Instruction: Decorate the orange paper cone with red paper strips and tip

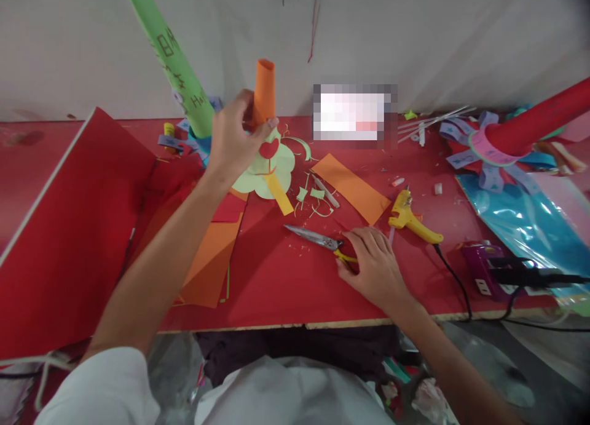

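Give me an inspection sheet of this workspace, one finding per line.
Surface: red tabletop, partly covered.
Work pieces: upright orange paper roll; scalloped green paper; red heart.
Clutter: paper scraps; glue gun lying down.
Hands: left grips the roll; right at the handles of the scissors, grip unclear.
Cables: black cord from the glue gun, near the purple power box.
Surroundings: pale wall behind; co-workers, nothing seen.

Scissors handles (349,258) partly hidden by right hand (374,266); bright rectangle (354,112) pixelated; green tube (171,59) cut off above.
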{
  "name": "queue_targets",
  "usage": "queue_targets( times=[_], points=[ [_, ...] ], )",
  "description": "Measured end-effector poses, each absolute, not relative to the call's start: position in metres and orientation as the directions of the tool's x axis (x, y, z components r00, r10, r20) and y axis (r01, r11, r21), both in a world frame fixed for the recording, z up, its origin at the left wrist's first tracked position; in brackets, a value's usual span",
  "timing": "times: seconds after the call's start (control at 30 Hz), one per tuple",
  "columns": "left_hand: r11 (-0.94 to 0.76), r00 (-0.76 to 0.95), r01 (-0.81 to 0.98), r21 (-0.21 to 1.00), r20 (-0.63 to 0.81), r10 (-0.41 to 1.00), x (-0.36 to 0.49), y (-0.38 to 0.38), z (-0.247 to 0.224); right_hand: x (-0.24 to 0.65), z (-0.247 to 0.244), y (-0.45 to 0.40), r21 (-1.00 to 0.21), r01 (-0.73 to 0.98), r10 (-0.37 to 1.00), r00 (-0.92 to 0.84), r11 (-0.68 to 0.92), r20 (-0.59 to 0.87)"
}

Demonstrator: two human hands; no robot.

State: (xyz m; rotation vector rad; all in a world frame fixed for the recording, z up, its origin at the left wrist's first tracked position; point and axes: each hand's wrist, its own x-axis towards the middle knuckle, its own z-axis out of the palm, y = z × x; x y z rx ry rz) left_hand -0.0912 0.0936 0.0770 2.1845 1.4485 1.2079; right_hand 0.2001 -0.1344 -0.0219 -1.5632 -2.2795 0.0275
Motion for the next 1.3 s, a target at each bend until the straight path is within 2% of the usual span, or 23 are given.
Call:
queue_targets(
  times=[0.17,0.3,0.47,0.53,0.6,0.7,0.8,0.9,1.07,1.3],
  points=[
    [-0.39,0.033,0.758,0.523,0.566,0.824,-0.092,0.063,0.103,0.197,-0.019,-0.129,-0.205,0.946,0.939,-0.186,0.251,0.29],
    [-0.388,-0.022,0.743,0.546,0.599,0.8,-0.089,0.055,0.09,0.197,-0.02,-0.123,-0.158,0.975,0.951,-0.106,0.157,0.291],
    [-0.276,-0.058,0.753,0.597,0.478,0.876,-0.083,0.053,0.059,0.2,-0.027,-0.112,-0.169,0.977,0.933,-0.064,0.131,0.354],
    [-0.361,0.054,0.664,0.655,0.439,0.897,-0.087,0.053,0.05,0.2,-0.028,-0.108,-0.179,0.979,0.937,-0.028,0.096,0.347],
    [-0.457,0.223,0.499,0.736,0.4,0.889,-0.097,0.054,0.043,0.2,-0.029,-0.104,-0.179,0.983,0.948,0.012,0.047,0.318],
    [-0.427,0.442,0.322,0.845,0.264,0.857,-0.121,0.056,0.039,0.198,-0.027,-0.099,-0.176,0.984,0.961,0.057,-0.009,0.27],
    [-0.351,0.607,0.284,0.892,0.116,0.786,-0.145,0.056,0.042,0.197,-0.026,-0.091,-0.191,0.98,0.966,0.091,-0.045,0.24],
    [-0.336,0.652,0.318,0.886,0.053,0.757,-0.153,0.056,0.047,0.197,-0.028,-0.082,-0.218,0.973,0.964,0.126,-0.075,0.233],
    [-0.395,0.538,0.38,0.836,0.147,0.83,-0.137,0.056,0.051,0.198,-0.032,-0.068,-0.266,0.962,0.957,0.127,-0.055,0.261],
    [-0.451,0.315,0.353,0.82,0.349,0.882,-0.1,0.048,0.037,0.201,-0.039,-0.059,-0.354,0.935,0.943,0.092,0.029,0.319]
  ],
)
